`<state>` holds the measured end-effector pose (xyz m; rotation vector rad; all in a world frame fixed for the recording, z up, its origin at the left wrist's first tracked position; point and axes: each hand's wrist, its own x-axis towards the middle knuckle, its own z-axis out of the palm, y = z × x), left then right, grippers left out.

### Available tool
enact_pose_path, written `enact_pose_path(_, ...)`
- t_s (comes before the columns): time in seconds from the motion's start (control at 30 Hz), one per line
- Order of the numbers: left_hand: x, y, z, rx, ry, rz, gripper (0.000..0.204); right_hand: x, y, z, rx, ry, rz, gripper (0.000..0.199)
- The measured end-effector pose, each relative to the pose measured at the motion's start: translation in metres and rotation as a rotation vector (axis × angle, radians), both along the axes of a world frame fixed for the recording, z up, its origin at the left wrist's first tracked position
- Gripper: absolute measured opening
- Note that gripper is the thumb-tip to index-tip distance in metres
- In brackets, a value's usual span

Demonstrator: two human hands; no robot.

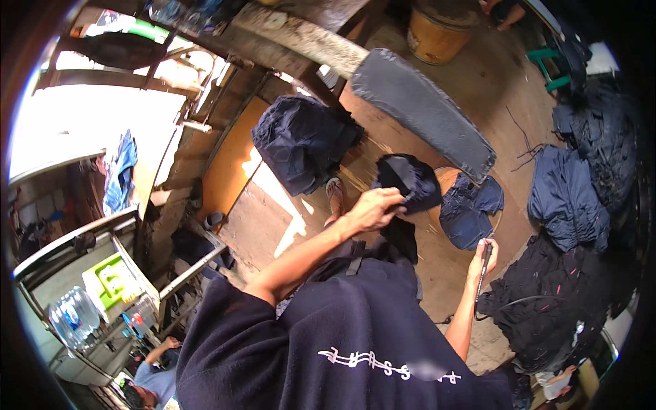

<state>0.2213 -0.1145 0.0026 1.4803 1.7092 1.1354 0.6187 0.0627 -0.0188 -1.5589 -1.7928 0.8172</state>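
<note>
My left hand (374, 209) is closed on the near edge of a dark, rounded cloth piece (425, 190) that bulges up like a cap. To the right, my right hand (482, 261) grips a slim black-handled tool (486, 251) with a cable running from its lower end. Its tip is too small to make out, and it points away from me. Just beyond that hand, a dark blue cloth piece (466, 213) lies over a round, light-brown surface (502, 217).
A long, dark padded board (424, 113) juts from a wooden beam, above and beyond my hands. A large dark cloth bundle (301, 140) stands left of it. Dark garments (570, 198) and a black cloth heap (547, 301) lie at the right. A brown bucket (441, 34) stands at the back.
</note>
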Motion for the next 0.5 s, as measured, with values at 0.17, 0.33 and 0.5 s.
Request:
enact_pose_path(0.17, -0.170, -0.099, -0.001, 0.003, 0.170, 0.267, 0.025, -0.071, -0.035, 0.017, 0.014, -0.071, 0.084, 0.018)
enact_pose_path(0.33, -0.317, -0.204, -0.100, -0.337, 0.636, 0.740, 0.078, -0.127, -0.070, 0.038, -0.095, -0.170, 0.102, 0.017)
enact_pose_path(0.5, -0.299, -0.292, -0.195, -0.908, 0.297, 0.428, 0.084, -0.124, -0.097, 0.038, -0.095, -0.036, 0.074, 0.018)
